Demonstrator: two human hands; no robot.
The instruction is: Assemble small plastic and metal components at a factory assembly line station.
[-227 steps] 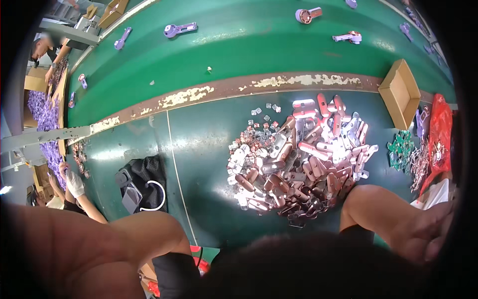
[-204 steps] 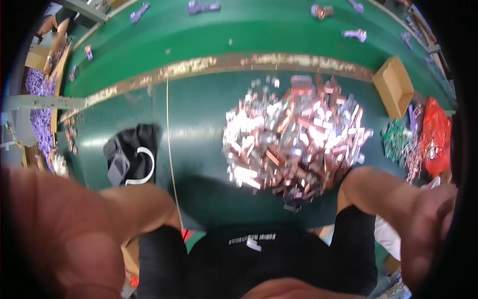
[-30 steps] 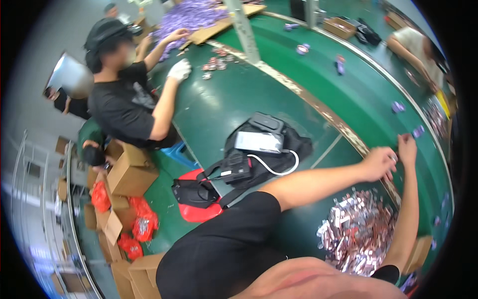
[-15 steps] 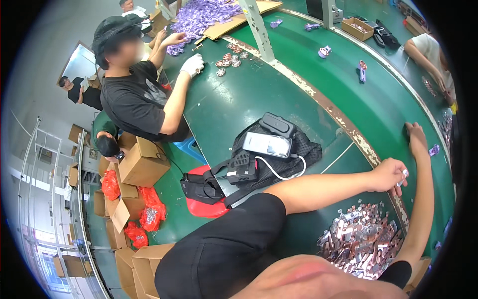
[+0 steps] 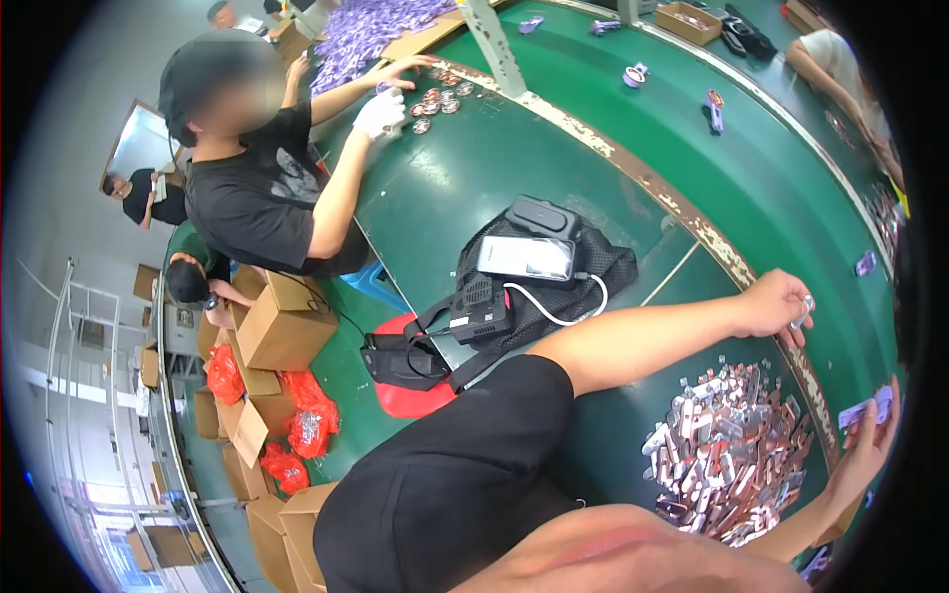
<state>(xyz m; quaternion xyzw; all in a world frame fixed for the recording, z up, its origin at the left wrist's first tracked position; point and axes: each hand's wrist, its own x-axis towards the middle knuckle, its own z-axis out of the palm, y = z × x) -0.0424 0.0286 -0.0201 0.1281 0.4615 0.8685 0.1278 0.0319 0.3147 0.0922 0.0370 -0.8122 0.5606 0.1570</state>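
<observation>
one purple part (image 5: 852,414) now sits in the loosely curled right hand (image 5: 866,453); the left hand (image 5: 774,303) stays closed round a silvery piece (image 5: 806,310), leaving both occupied

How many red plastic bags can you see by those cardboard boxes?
3: the top bag among the boxes, the middle bag below it to the right, the bottom bag lowest; boxes may hide more.

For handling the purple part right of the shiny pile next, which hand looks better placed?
Probably the right hand: its fingers are at the purple part. The left hand is farther off, a small shiny piece at its fingertips.
</observation>
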